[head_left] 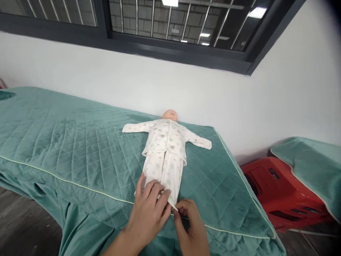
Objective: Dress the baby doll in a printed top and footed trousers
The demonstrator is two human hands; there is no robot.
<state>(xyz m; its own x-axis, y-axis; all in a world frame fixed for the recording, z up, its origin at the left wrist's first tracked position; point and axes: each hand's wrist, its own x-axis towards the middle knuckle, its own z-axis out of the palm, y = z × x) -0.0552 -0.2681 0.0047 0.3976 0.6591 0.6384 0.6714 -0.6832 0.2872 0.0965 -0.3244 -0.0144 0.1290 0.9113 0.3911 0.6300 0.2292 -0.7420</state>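
A baby doll, its head [169, 115] at the wall side, lies on the green quilted cover. It wears a white printed long-sleeved top [166, 137] with the arms spread to both sides. White printed baby trousers [174, 174] cover its legs. My left hand [150, 209] is over the lower legs, fingers bent on the cloth, with the thumb and index finger close together at the cuff. The corner of the right-hand cuff is pinched between the thumb and fingers of my right hand [189, 224]. The doll's feet cannot be seen.
The green quilted cover [87, 149] has pale piping and hangs over the front edge. Behind it rises a white wall [106, 78] with a dark-framed barred window [176, 49]. To the right stands a red plastic object [282, 188], partly under another green cloth [314, 163].
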